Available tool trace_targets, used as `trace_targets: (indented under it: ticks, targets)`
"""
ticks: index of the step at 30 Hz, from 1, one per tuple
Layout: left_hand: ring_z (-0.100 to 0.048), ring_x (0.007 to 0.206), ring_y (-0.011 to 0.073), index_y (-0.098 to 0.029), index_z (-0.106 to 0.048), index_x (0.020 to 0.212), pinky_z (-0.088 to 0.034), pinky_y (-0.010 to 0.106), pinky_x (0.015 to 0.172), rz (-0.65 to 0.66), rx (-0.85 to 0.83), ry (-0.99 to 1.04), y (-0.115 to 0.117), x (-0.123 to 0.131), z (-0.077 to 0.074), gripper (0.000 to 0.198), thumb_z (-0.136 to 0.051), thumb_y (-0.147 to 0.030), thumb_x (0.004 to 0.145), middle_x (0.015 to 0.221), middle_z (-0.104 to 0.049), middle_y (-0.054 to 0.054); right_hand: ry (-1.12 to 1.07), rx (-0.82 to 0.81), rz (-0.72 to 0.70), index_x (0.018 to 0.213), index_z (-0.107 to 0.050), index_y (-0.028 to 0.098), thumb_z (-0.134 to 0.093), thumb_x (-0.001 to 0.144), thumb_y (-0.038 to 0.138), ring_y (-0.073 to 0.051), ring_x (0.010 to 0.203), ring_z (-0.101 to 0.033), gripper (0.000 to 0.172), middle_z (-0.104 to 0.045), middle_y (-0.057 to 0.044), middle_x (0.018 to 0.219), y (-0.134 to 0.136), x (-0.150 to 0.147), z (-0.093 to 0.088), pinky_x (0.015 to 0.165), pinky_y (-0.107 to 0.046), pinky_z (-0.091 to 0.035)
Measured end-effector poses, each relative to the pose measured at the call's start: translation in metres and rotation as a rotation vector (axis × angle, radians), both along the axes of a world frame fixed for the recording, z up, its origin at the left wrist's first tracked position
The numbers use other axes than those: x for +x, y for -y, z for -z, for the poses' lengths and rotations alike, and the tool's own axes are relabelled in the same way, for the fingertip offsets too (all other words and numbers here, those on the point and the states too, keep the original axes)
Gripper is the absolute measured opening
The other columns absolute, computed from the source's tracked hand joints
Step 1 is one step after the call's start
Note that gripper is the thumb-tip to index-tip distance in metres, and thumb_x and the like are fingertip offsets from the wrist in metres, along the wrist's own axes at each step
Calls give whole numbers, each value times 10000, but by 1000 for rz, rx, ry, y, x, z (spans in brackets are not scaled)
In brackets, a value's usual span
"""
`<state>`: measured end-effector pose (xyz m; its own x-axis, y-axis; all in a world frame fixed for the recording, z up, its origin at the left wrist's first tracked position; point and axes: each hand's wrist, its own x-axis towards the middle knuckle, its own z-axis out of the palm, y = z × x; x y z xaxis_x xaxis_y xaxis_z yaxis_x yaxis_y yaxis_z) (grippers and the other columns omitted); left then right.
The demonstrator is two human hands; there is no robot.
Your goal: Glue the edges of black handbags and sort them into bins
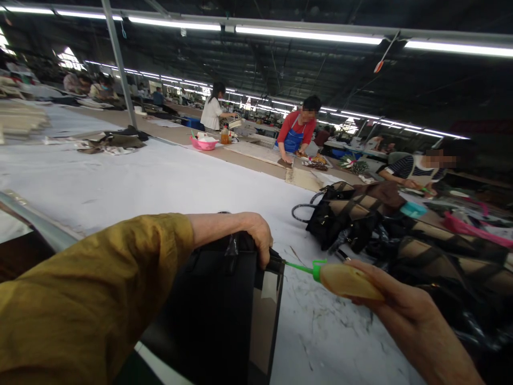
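Mustard sleeve hung by the black bag, left hand clamped on it; beside it, right hand gripped a bottle; oversqueezing risked staining it

Lit from overhead by rows of white tubes, with glare at the far-left windows. Bright across the white table; dim beneath the roof and over the black bag, nearly without detail. Softened in the far background, darkened at the right margin, stretched toward the edges.
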<state>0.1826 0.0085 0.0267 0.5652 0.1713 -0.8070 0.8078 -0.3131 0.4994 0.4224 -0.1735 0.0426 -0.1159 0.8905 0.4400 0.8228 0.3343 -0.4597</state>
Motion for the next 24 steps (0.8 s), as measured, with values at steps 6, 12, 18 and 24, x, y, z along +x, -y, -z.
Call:
trace_targets:
  ticks: [6,12,18,24]
  targets:
    - [-630,620,220,-142,-682,650,-527,272,505,-2,58,0,3,1,-5,195,-736,-326,616,657,-666,58,177,123,-99,1157,-607,294,-476,863,304,-185,953,-636,322,-637,15,1114,8,-1,9,841,-260,-517]
    - [-625,636,225,-144,-670,673,-531,290,515,22,76,-21,3,3,-3,210,-734,-335,612,677,-666,51,193,110,-118,1139,-617,301,-496,876,372,-174,943,-640,298,-644,20,1097,20,-4,13,838,-231,-512]
    - [-629,645,218,-143,-671,689,-531,279,529,34,62,-12,6,6,-5,202,-722,-330,631,677,-666,49,158,156,-91,1155,-587,307,-499,871,294,-154,899,-651,298,-652,36,1080,16,-3,13,822,-203,-516]
    - [-631,636,225,-149,-676,679,-532,289,527,1,29,-10,4,6,-2,210,-737,-335,603,672,-667,50,196,212,-110,1225,-507,333,-460,897,249,-135,974,-624,342,-619,36,1151,17,-1,21,917,-222,-467]
